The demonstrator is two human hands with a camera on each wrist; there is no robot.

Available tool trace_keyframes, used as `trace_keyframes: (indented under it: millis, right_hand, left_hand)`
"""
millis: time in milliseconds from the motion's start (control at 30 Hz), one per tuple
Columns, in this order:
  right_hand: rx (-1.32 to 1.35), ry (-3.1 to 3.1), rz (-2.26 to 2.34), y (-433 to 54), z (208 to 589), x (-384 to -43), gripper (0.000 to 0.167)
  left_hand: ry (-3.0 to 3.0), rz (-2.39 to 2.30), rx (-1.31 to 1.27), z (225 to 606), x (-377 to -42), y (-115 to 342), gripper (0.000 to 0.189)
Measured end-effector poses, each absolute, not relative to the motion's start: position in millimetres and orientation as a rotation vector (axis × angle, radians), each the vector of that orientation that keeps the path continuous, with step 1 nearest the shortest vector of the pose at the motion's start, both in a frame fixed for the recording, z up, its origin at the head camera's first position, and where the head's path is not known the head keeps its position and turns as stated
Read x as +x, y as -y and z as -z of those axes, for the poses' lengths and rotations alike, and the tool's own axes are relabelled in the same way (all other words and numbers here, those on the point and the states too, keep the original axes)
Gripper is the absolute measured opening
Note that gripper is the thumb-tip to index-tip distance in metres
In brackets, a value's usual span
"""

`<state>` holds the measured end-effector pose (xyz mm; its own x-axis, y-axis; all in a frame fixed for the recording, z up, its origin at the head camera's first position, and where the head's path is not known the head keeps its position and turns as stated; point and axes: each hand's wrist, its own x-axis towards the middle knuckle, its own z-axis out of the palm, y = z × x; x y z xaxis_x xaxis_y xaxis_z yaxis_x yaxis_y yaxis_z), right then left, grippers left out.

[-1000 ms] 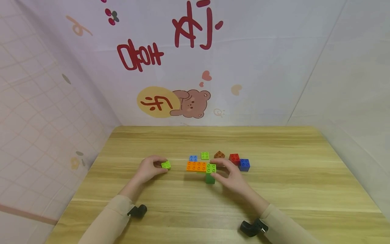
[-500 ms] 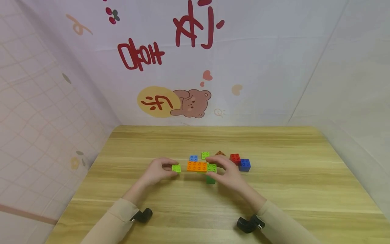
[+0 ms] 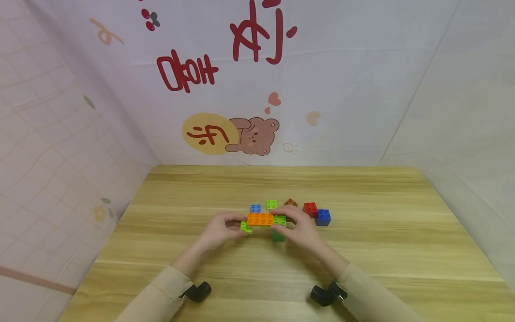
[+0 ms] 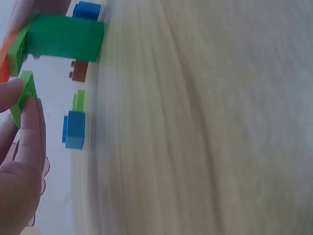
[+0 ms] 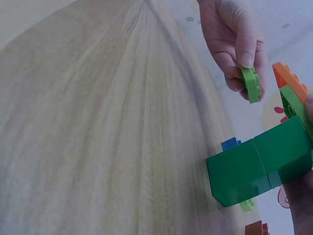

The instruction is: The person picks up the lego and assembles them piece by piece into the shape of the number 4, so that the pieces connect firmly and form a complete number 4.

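Now the left hand (image 3: 217, 231), pinching a lime brick (image 3: 243, 227), narrows the gap to the green stack (image 3: 278, 235) held by the right hand (image 3: 303, 227).

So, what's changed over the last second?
The left hand has moved right, carrying the pinched lime piece up to the left end of the orange brick; the right wrist view shows a gap between them. Nothing was let go or newly taken hold of. The right hand stays on the green stack, and the loose red brick and dark blue brick lie as before.
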<state>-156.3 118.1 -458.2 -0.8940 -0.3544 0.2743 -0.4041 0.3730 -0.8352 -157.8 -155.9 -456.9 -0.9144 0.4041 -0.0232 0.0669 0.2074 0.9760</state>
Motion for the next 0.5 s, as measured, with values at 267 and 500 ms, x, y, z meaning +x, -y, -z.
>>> trace_keyframes:
  millis: [267,500]
  right_hand:
    - [0.722,2.549,-1.613,-118.9,457.8,-156.9,0.033]
    - [0.727,2.553,-1.615,-119.6,459.4,-158.9,0.032]
  left_hand:
    - [-2.142,-1.815,0.4,454.3,-155.1,144.8,0.045]
    - [-2.084,-1.877,0.369,453.2,-154.5,138.2,0.044]
